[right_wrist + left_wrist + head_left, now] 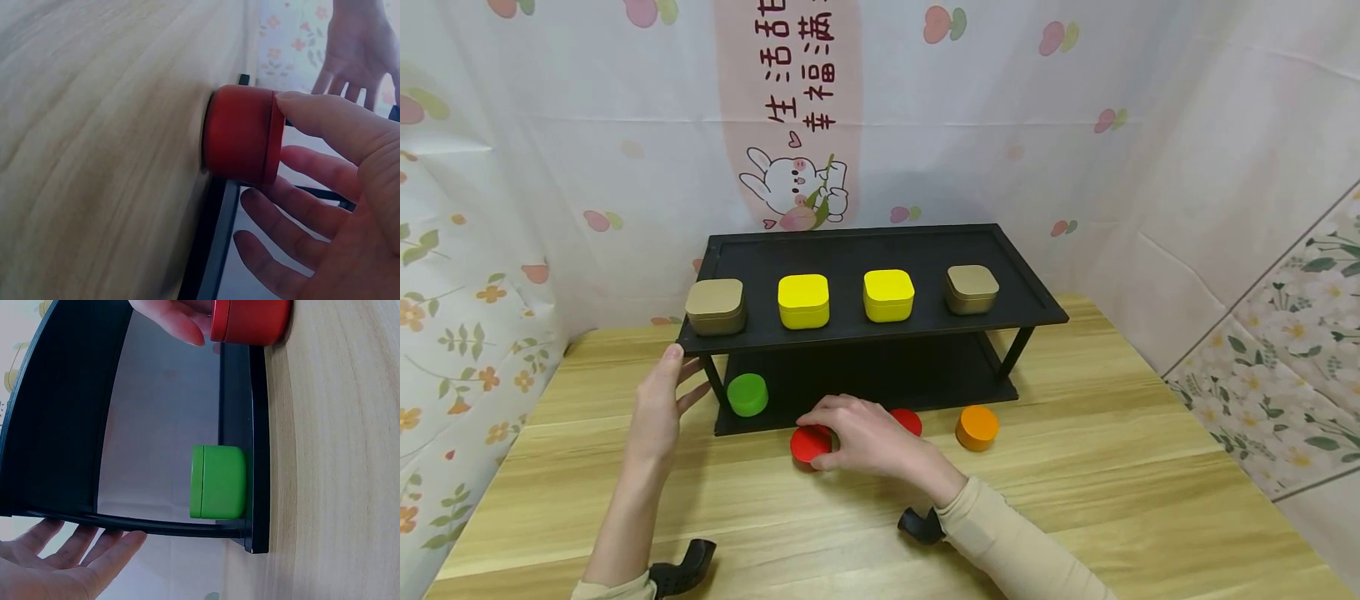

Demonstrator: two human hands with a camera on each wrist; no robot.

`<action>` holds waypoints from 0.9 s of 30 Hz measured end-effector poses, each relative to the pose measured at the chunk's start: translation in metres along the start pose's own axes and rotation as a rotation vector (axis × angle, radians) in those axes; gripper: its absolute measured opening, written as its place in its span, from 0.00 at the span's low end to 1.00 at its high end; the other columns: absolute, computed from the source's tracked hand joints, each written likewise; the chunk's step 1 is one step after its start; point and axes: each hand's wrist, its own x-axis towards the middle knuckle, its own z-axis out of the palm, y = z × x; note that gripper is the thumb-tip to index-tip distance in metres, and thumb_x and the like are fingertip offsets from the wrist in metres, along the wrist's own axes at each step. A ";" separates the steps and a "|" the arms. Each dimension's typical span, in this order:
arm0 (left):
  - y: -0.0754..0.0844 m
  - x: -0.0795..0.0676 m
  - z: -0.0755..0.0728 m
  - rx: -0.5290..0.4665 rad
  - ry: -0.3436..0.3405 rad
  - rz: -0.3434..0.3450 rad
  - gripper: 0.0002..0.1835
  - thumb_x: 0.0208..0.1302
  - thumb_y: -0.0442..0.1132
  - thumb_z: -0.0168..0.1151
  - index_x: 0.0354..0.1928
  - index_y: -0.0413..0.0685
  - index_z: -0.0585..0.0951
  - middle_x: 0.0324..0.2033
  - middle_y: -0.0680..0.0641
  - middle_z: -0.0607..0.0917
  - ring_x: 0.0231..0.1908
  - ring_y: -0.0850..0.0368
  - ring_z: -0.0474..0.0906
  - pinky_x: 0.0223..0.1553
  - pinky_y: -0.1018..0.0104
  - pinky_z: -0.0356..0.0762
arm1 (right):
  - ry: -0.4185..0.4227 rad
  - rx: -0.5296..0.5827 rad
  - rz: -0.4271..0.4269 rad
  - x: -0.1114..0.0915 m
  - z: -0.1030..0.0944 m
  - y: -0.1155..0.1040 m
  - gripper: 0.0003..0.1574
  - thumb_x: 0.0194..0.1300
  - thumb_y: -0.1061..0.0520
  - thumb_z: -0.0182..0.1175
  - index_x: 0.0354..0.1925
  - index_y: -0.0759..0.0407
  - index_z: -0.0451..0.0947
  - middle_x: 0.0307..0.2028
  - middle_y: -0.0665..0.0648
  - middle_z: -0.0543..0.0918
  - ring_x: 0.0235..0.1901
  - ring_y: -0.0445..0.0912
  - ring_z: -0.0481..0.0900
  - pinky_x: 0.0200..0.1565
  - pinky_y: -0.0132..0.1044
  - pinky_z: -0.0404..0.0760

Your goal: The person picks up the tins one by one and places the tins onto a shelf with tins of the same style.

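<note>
Lightly creased beige sleeves (1022, 543) cover the arms, a stubby, curved black fitting (685, 571) jutting out beside each.

Second red container (907, 421) partly behind right hand (867, 435)

Four square tins (803, 302), four round tins (810, 444), one shelf (850, 250)

Dark red Chinese lettering (797, 67) stands on the pink panel (730, 83) of the white backdrop cloth (970, 125) — two columns, reading upward: 生活甜 at left, 幸福满 at right. The head view's top edge crops the lettering.
</note>
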 end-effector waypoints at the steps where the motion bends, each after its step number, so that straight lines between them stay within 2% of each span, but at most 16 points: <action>1: 0.000 0.000 0.000 0.002 0.000 0.000 0.32 0.81 0.62 0.40 0.71 0.46 0.72 0.60 0.63 0.73 0.60 0.65 0.71 0.52 0.85 0.81 | 0.000 -0.003 -0.001 0.000 0.000 0.000 0.29 0.63 0.46 0.72 0.62 0.44 0.82 0.57 0.48 0.84 0.52 0.43 0.80 0.50 0.32 0.84; 13: -0.001 0.000 -0.001 -0.020 -0.005 -0.002 0.27 0.81 0.60 0.41 0.68 0.53 0.74 0.60 0.63 0.73 0.62 0.63 0.70 0.52 0.84 0.81 | 0.008 -0.001 -0.005 0.001 0.004 0.001 0.29 0.62 0.46 0.73 0.62 0.45 0.82 0.55 0.48 0.84 0.49 0.41 0.80 0.48 0.28 0.83; 22: 0.000 0.000 0.000 0.002 0.000 -0.010 0.32 0.81 0.61 0.40 0.72 0.46 0.71 0.60 0.63 0.73 0.61 0.64 0.71 0.52 0.84 0.81 | 0.011 -0.001 -0.001 0.002 0.005 0.002 0.30 0.62 0.46 0.73 0.62 0.45 0.82 0.55 0.48 0.84 0.47 0.40 0.80 0.46 0.28 0.82; 27: 0.000 -0.001 -0.001 -0.003 0.001 -0.009 0.32 0.81 0.61 0.40 0.72 0.47 0.71 0.61 0.63 0.73 0.60 0.64 0.71 0.51 0.84 0.81 | 0.032 -0.001 0.001 0.003 0.002 0.002 0.30 0.63 0.46 0.72 0.62 0.46 0.82 0.55 0.49 0.84 0.48 0.41 0.81 0.48 0.29 0.83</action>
